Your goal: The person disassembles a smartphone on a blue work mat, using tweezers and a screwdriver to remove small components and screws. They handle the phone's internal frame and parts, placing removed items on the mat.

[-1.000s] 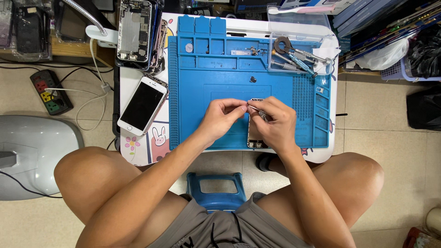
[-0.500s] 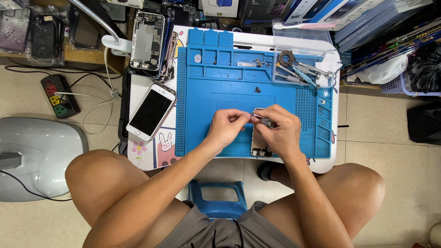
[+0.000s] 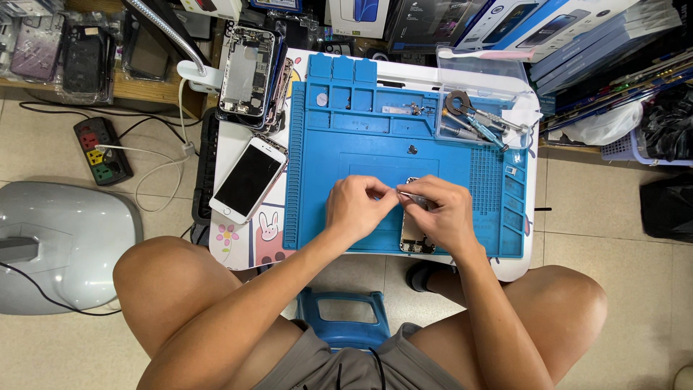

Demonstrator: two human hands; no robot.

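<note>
On the blue work mat [image 3: 346, 155] lies an opened phone body [image 3: 413, 235], partly hidden under my hands. My right hand [image 3: 442, 213] is over it, pinching thin metal tweezers [image 3: 408, 193] that point left. My left hand [image 3: 356, 208] sits just left of the phone, fingertips closed on something tiny at the tweezer tips; what it is cannot be made out. A small dark part [image 3: 412, 149] lies on the mat above my hands.
A white phone with a dark screen [image 3: 248, 179] lies left of the mat. A stripped phone frame [image 3: 247, 72] sits at the back left. A clear tray [image 3: 482, 101] holds tools at the back right. A power strip [image 3: 104, 150] and grey appliance [image 3: 58, 245] are on the floor.
The view has shifted slightly, so the table appears lower and further right. Both hands stay together over the opened phone with the tweezers.
</note>
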